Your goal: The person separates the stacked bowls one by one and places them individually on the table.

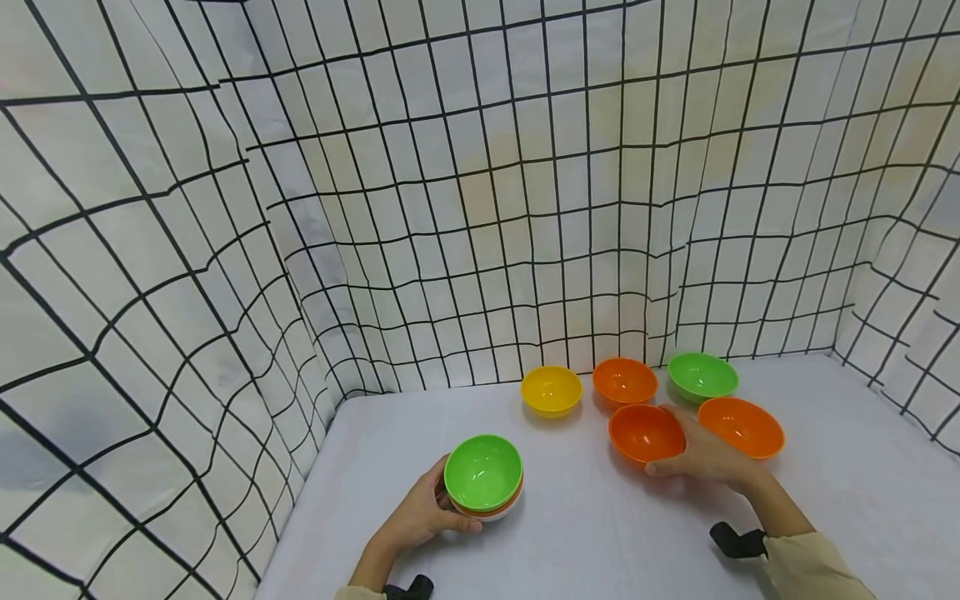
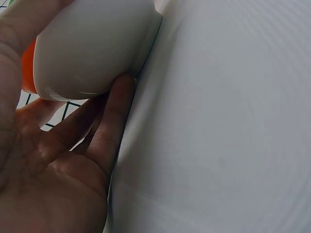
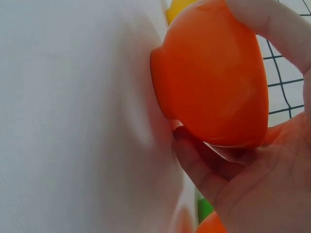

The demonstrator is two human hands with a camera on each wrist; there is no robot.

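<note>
My left hand point(image 1: 422, 510) grips a small stack of bowls from its left side, thumb at the near side. A green bowl point(image 1: 483, 471) tops the stack, an orange bowl point(image 2: 28, 70) shows below it, and a white bowl point(image 2: 97, 46) is lowest, close to the cloth. On the right, my right hand point(image 1: 708, 454) holds a dark orange bowl point(image 1: 645, 432) by its right side, thumb near the front and fingers around the back. In the right wrist view that bowl's foot is close to the cloth; whether it touches cannot be told.
Behind the held orange bowl stand a yellow bowl point(image 1: 551, 390), another orange bowl point(image 1: 624, 381) and a green bowl point(image 1: 702, 375). A lighter orange bowl point(image 1: 741, 427) sits just beyond my right hand. White cloth covers the table point(image 1: 570, 533); a black-gridded white curtain point(image 1: 480, 208) encloses it.
</note>
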